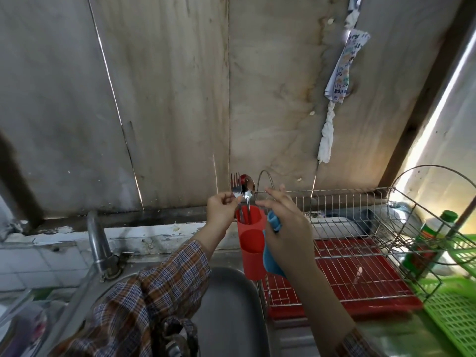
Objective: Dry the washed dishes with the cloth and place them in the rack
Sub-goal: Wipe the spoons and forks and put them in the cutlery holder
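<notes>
Your plaid sleeve [164, 284] leads to the left hand [221, 212], whose grip pinches the fork [235, 185] and spoon [247, 185], handles already inside the red cutlery holder [253, 251]. Just right of that grip, your right hand [291, 235] clutches the blue cloth [273, 221]. Placing looks nearly done: release them gently.

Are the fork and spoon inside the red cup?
Partly in. Their handles reach down inside the red cup, but the fork and spoon heads stick out above the rim, pinched by the left hand.
</notes>
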### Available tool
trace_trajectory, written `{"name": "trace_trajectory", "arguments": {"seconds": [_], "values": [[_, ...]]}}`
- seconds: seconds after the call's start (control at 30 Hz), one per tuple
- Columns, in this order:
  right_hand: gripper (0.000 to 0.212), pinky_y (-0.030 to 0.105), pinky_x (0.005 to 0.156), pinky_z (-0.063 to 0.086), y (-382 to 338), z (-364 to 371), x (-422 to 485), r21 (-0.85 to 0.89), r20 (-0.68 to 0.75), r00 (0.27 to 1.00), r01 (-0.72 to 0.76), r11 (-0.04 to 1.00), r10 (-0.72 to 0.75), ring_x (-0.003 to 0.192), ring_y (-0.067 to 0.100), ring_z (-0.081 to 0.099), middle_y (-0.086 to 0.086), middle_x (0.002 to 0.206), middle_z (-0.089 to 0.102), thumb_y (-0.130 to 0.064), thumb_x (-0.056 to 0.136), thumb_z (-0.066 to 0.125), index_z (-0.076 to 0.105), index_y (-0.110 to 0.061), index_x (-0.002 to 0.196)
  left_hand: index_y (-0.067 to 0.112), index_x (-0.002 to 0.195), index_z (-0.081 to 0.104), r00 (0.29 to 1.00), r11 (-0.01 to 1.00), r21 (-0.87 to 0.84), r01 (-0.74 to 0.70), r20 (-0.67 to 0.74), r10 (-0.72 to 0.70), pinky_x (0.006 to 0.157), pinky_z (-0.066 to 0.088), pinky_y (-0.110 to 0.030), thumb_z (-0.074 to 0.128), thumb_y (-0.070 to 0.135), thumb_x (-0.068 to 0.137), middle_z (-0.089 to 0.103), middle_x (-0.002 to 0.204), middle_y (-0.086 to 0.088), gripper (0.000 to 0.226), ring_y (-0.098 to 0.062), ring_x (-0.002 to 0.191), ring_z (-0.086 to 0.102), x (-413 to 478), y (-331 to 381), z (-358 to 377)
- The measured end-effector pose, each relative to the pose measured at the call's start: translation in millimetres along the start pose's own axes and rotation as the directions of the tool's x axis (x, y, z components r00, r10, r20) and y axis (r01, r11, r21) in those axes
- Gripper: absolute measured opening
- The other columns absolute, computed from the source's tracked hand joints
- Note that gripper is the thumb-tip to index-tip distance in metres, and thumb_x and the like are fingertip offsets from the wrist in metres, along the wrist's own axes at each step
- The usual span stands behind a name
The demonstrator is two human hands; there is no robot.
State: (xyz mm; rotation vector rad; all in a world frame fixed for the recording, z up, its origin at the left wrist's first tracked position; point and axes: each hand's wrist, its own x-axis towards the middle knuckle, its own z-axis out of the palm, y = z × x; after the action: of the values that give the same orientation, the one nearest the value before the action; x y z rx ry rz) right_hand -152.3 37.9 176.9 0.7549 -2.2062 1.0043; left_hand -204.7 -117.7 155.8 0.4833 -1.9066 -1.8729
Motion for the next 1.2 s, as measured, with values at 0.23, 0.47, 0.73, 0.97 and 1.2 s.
{"name": "trace_trajectory", "arguments": {"seconds": [0.23, 0.47, 0.73, 0.97, 1.2], "values": [[0.051, 0.032, 0.106, 0.032, 0, 5, -13, 0.014, -0.116, 0.993, 0.029, 0.999, -0.027, 0.13, 0.027, 0.048, 0.007, 0.131, 0.062, 0.013, 0.069, 0.074, 0.068, -0.01, 0.114, 0.01, 0.13, 0.055, 0.992, 0.948, 0.306, -0.085, -0.06, 0.109, 0.087, 0.048, -0.03, 0.052, 0.008, 0.097, 0.064, 0.115, -0.004, 0.033, -0.017, 0.1, 0.058, -34, 18, -18], [0.043, 0.036, 0.121, 0.018, -10, 2, -27, 0.086, -0.238, 0.964, 0.143, 0.986, -0.119, 0.139, 0.022, 0.033, 0.007, 0.135, 0.057, -0.002, 0.079, 0.061, 0.064, -0.009, 0.121, 0.015, 0.149, 0.033, 0.953, 0.774, 0.57, -0.277, 0.06, 0.296, 0.087, 0.041, -0.014, 0.05, 0.005, 0.097, 0.049, 0.143, -0.009, 0.056, -0.003, 0.097, 0.056, -83, 40, -56], [0.056, 0.031, 0.121, 0.016, -82, 18, -47, 0.266, -0.208, 0.933, 0.342, 0.901, -0.293, 0.142, 0.024, 0.034, 0.001, 0.141, 0.052, -0.004, 0.076, 0.055, 0.056, -0.018, 0.129, 0.008, 0.141, 0.047, 0.838, 0.519, 0.777, -0.357, 0.021, 0.545, 0.114, 0.032, -0.041, 0.051, 0.0, 0.089, 0.046, 0.146, -0.015, 0.053, -0.03, 0.134, 0.041, -126, 18, -146], [0.076, 0.035, 0.119, 0.025, -160, 90, -72, 0.46, 0.002, 0.915, 0.357, 0.813, -0.403, 0.142, 0.019, 0.032, 0.001, 0.144, 0.05, 0.015, 0.065, 0.065, 0.055, -0.016, 0.134, 0.005, 0.142, 0.044, 0.823, 0.16, 0.976, -0.146, 0.03, 0.568, 0.107, 0.036, -0.052, 0.064, 0.002, 0.078, 0.039, 0.151, -0.018, 0.067, -0.035, 0.137, 0.039, -170, -5, -242], [0.075, 0.024, 0.12, 0.013, -226, 170, -104, 0.575, 0.275, 0.856, 0.219, 0.788, -0.439, 0.145, 0.009, 0.021, -0.003, 0.152, 0.038, 0.011, 0.075, 0.064, 0.048, -0.02, 0.141, 0.003, 0.137, 0.05, 0.934, 0.092, 0.996, -0.021, -0.013, 0.356, 0.103, 0.041, -0.055, 0.062, 0.011, 0.079, 0.042, 0.149, -0.015, 0.06, -0.033, 0.134, 0.045, -189, -60, -356]]}}
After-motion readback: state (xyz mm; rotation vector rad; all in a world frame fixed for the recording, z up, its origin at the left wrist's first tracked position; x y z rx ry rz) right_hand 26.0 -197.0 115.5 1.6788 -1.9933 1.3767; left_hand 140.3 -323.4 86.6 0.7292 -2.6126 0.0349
